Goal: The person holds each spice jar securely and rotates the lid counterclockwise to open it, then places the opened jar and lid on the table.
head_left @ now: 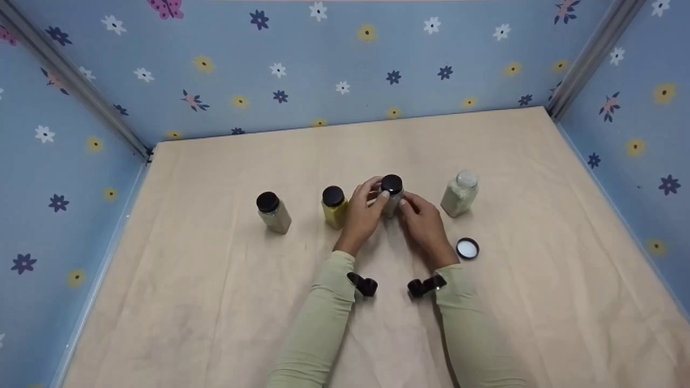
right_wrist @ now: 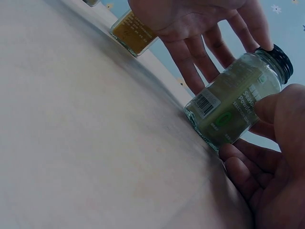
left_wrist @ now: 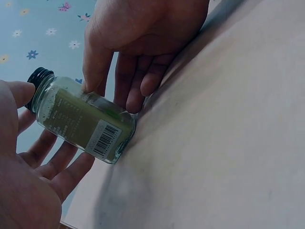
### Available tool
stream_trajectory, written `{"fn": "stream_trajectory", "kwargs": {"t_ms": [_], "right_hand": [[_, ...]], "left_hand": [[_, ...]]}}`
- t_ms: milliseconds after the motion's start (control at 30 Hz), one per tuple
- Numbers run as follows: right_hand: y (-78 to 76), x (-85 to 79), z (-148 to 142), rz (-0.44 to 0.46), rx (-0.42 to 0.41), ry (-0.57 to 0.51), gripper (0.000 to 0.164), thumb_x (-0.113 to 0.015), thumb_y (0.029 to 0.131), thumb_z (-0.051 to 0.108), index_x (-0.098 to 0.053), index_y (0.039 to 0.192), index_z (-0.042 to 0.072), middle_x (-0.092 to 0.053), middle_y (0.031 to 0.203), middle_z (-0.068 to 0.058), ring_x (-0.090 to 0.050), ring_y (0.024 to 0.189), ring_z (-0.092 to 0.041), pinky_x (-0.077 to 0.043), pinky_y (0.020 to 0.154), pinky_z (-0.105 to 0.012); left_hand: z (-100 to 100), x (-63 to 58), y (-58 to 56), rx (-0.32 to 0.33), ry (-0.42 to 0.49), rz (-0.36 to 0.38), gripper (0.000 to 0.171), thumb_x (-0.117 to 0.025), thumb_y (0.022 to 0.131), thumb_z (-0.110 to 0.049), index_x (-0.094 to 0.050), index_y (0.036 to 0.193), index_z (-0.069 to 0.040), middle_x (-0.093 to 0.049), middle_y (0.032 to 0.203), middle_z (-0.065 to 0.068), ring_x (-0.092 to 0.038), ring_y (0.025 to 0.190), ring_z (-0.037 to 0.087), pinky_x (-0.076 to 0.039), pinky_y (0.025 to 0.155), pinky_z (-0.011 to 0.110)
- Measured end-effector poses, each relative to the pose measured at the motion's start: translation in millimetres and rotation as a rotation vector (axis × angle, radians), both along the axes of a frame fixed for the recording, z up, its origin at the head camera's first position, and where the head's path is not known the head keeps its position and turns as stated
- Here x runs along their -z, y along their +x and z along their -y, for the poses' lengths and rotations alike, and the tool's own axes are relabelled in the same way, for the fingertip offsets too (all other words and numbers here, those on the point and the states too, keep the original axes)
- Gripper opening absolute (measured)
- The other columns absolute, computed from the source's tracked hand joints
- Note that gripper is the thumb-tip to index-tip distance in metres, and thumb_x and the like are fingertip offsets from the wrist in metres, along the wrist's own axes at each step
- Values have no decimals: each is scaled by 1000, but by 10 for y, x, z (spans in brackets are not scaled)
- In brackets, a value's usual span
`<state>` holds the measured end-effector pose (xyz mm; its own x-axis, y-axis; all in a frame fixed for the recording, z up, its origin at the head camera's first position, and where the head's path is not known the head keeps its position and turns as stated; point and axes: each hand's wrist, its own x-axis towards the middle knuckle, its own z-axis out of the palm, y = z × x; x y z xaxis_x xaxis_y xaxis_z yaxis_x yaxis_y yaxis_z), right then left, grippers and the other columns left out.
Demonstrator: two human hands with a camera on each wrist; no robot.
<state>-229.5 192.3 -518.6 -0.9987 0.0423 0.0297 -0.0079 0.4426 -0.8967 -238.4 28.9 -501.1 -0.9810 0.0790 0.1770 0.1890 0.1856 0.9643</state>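
A glass seasoning jar with a black lid stands upright on the table between both hands. Greenish-grey powder fills much of it, and its label carries a barcode. My left hand holds it from the left, thumb at the lid and fingers round the far side. From the right, my right hand grips the glass body low down, its thumb on the label side in the right wrist view. Just left of my left hand is a jar of yellow powder, black lid on.
A lidded jar of grey-green powder stands farther left. To the right is a pale green powder jar without a black lid. A loose black lid, white inside up, lies near it on the cloth-covered table. Flowered panels border the table.
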Motion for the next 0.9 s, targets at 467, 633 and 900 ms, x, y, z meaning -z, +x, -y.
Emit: {"fn": "stream_trajectory", "kwargs": {"t_ms": [467,633,900], "right_hand": [[-1,-14,-1,-25,-12,12,39,-55,105,29,-61,139,11,-62,135,-8,-54,127,-22,-41,107,-40],[-4,-11,0,-21,-4,0,39,-55,105,29,-62,138,11,-63,134,-8,-55,124,-21,-42,105,-39],[0,-8,-10,-11,-15,8,40,-54,105,31,-60,139,12,-61,137,-7,-53,129,-22,-39,109,-40]], "left_hand": [[-12,6,24,-8,78,-60,34,-61,102,-19,-57,134,-9,-62,122,11,-61,116,26,-49,99,41],[-19,21,11,-16,66,-45,36,-62,101,-20,-56,135,-9,-61,124,11,-61,116,25,-50,98,38],[-1,-4,4,5,-43,-54,47,-59,103,-24,-51,147,-12,-57,125,8,-59,116,17,-48,99,29]]}}
